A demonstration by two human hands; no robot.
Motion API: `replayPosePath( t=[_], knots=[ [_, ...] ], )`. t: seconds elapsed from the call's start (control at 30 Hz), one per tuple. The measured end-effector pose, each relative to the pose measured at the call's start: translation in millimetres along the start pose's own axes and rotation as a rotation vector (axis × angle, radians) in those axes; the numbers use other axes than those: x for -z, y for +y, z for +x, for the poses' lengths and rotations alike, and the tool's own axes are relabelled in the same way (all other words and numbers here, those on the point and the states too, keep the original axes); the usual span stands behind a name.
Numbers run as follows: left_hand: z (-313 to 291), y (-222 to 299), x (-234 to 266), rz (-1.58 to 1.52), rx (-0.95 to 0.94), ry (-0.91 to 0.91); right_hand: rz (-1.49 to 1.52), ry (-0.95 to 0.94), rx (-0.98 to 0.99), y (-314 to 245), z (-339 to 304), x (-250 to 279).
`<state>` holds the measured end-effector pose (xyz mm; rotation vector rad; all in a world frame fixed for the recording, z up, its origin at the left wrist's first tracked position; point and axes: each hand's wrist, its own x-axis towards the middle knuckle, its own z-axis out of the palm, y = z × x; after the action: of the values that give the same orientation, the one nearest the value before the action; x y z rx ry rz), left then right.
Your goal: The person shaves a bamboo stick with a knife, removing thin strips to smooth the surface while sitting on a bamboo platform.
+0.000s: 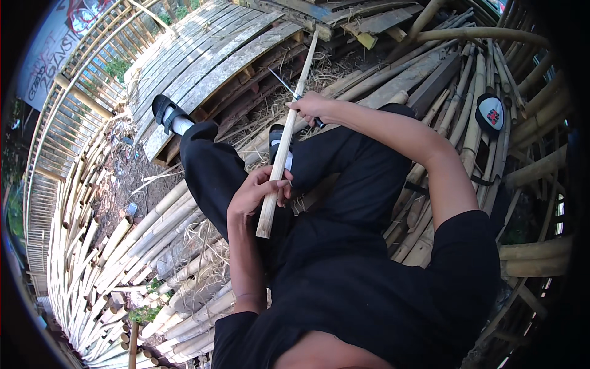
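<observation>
A long pale bamboo strip [281,157] runs from above my lap up to the wooden platform's edge. Near its lower end my left hand [261,187] is closed round it, thumb across the top. Farther up, my right hand [312,107] grips a knife [284,84], whose dark handle end shows below the fist. The thin blade points up and left, beside the strip's left edge. My right fingers lie against the strip; whether they press on it I cannot tell.
A slatted wooden platform [203,58] stands ahead, its edge under my left foot. Bamboo poles [153,237] lie in heaps to the left and beneath me, with more poles [473,129] on the right. A black-and-white cap [490,114] rests on those. A bamboo fence [74,104] curves along the left.
</observation>
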<state>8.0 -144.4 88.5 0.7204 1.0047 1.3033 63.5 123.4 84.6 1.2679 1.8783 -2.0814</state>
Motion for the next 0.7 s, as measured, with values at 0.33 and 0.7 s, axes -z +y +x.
replayPosePath(
  t=[0.33,0.7],
  knots=[
    [-34,-22,-22,-0.019,0.042,0.151,0.087,-0.085,0.181,55,18,-23],
    [-23,-28,-37,0.092,0.149,0.289,0.105,-0.240,0.139,72,18,-12]
  ],
)
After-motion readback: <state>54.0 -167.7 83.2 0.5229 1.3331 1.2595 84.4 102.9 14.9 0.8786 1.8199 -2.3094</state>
